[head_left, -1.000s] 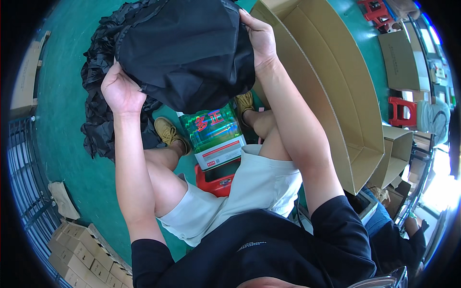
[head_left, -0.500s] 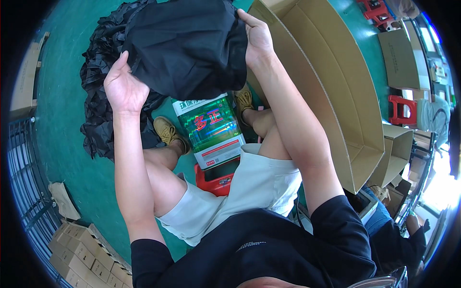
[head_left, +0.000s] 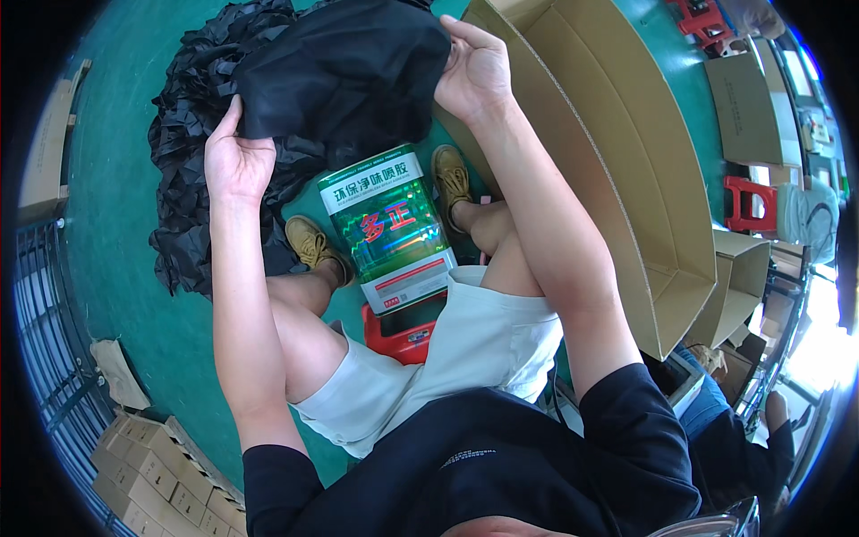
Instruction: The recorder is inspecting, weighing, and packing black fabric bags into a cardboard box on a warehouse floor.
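A black piece of thin fabric (head_left: 344, 80) is stretched between my two hands, in front of my knees. Its left edge is pinched by my left hand (head_left: 240, 157), thumb up. My right hand (head_left: 476, 72) grips the right edge, with some fingers hidden behind the cloth. Under and to the left of it lies a large heap of crumpled black fabric pieces (head_left: 183, 179). Between my shins stands a green and white rectangular metal can (head_left: 385, 233), its upper end now visible below the cloth.
A long open cardboard box (head_left: 617, 161) stands close by my right arm. Part of a red plastic stool (head_left: 394, 338) shows between my thighs. Stacked cartons (head_left: 152, 474) sit at the lower left. Another person (head_left: 729, 438) is at the lower right, near a red stool (head_left: 750, 204).
The black fabric has moved up and away from the can, uncovering its top. My left hand has shifted slightly up and right; my right hand has turned somewhat and moved slightly.
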Motion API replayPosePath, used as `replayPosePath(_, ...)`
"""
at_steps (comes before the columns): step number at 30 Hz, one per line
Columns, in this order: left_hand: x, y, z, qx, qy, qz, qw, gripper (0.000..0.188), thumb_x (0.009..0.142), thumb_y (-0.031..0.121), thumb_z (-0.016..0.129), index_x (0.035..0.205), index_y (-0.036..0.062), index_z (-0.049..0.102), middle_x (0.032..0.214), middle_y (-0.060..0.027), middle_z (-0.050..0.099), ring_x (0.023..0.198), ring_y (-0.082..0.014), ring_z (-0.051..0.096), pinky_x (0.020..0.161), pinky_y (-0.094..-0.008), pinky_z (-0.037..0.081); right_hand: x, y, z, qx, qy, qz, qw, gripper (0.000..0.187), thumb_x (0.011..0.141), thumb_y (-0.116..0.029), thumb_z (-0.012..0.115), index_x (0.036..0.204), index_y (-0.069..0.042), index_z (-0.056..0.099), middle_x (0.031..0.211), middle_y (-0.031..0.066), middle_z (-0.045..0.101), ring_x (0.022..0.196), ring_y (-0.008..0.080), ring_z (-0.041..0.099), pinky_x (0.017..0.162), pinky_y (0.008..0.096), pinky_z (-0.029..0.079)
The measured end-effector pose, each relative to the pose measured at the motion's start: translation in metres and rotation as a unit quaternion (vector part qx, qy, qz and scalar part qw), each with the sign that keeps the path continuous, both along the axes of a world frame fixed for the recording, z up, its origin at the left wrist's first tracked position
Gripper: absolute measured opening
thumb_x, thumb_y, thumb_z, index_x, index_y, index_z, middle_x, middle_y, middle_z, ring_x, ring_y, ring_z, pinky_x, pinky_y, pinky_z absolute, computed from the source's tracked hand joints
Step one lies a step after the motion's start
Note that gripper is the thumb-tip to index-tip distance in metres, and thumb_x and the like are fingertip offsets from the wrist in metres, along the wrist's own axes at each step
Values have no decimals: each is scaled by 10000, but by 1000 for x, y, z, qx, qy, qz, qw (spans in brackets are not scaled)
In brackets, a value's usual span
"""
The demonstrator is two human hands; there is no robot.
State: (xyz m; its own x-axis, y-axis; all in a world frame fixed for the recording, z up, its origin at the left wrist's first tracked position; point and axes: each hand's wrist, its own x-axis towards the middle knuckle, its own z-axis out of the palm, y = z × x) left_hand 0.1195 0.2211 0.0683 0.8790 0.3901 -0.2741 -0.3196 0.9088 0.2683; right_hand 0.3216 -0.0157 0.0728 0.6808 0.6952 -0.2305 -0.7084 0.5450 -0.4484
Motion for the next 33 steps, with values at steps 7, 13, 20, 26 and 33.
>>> replayPosePath(7, -1, -4, 8, 19, 19, 34, 999, 255, 1022, 109, 499, 1198, -56, 581, 1206, -173, 656, 1125, -271, 643, 971, -378, 535, -26, 6, 21, -76, -67, 23, 995, 326, 948, -136, 557, 1187, 84, 582, 1170, 168, 673, 1080, 276, 669, 1059, 442, 471)
replayPosePath(13, 5, -28, 30, 86, 132, 61, 986, 303, 958, 125, 619, 1214, -27, 568, 1222, -142, 631, 1122, -246, 601, 1048, -392, 441, -26, 4, 22, -52, -93, 75, 991, 277, 912, -66, 651, 1156, 55, 603, 1145, 161, 681, 1021, 246, 694, 962, 358, 551)
replayPosePath(20, 3, -20, 21, 75, 111, 44, 990, 309, 949, 132, 631, 1220, -4, 573, 1182, -121, 640, 1072, -251, 605, 1009, -377, 451, -33, 12, 20, -34, -149, 62, 986, 274, 919, -60, 650, 1187, -13, 616, 1147, 120, 691, 1097, 247, 663, 1024, 409, 487)
replayPosePath(26, 6, -41, 46, 83, 142, 78, 983, 334, 988, 195, 565, 1269, 16, 557, 1266, -122, 612, 1214, -257, 547, 1059, -427, 405, -28, 10, 16, -61, -125, 52, 989, 245, 939, -50, 623, 1175, 13, 603, 1129, 146, 689, 1035, 250, 687, 954, 396, 552)
replayPosePath(33, 5, -33, 23, 143, 101, -43, 984, 310, 962, 206, 612, 1206, 18, 584, 1157, -91, 629, 1065, -231, 592, 1015, -392, 428, -34, 12, 20, -113, -114, 44, 986, 225, 934, -73, 635, 1125, 46, 620, 1082, 161, 700, 939, 250, 714, 868, 380, 598)
